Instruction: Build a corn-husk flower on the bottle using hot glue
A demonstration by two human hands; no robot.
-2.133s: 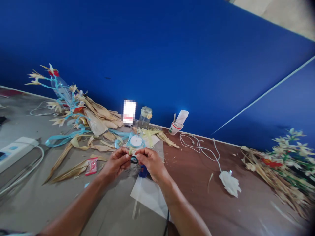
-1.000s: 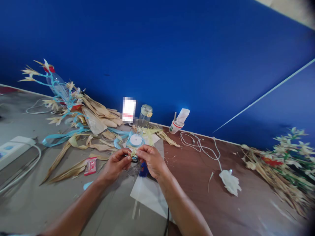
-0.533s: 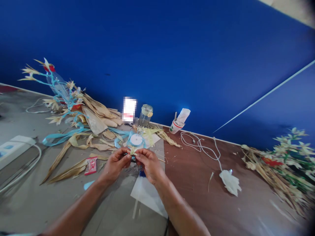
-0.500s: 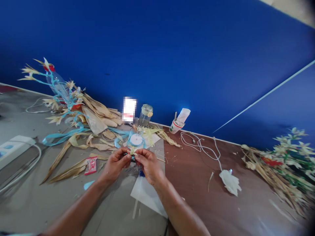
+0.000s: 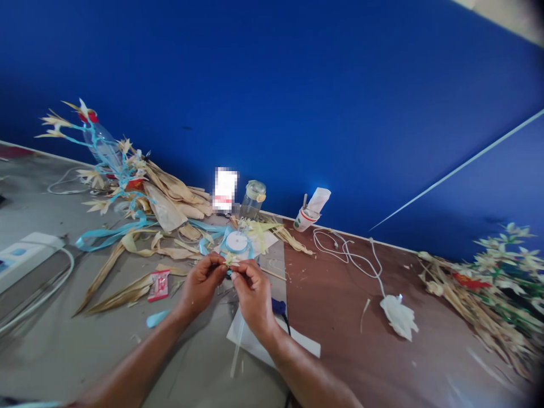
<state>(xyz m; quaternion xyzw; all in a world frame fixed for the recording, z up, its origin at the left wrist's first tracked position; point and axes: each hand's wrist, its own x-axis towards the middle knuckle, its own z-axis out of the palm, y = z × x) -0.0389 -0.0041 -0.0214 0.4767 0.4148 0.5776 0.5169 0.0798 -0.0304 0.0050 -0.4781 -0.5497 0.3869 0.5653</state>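
Between my fingertips is a small pale husk flower (image 5: 230, 259), low over the table's middle. My left hand (image 5: 204, 286) pinches it from the left with thumb and forefinger. From the right, my right hand (image 5: 254, 294) closes thumb and fingers at the flower's base, partly hiding it. Just behind lies a spool of light-blue ribbon (image 5: 237, 242). A white sheet (image 5: 297, 338) lies partly beneath my right forearm, with a dark-blue handle (image 5: 278, 306) beside that wrist. Dried corn husks (image 5: 121, 292) and a red candy packet (image 5: 158, 285) lie left of my hands.
A bottle (image 5: 102, 144) with blue-stemmed husk flowers stands at the back left, near a power strip (image 5: 29, 255). Along the wall are a glass jar (image 5: 254, 198) and a paper cup (image 5: 306, 220). A white cable (image 5: 361, 266) and a husk bouquet (image 5: 497, 289) occupy the right.
My right hand has turned slightly around the flower's base. More of the white sheet and the dark-blue handle now show right of that wrist. Both hands still pinch the flower.
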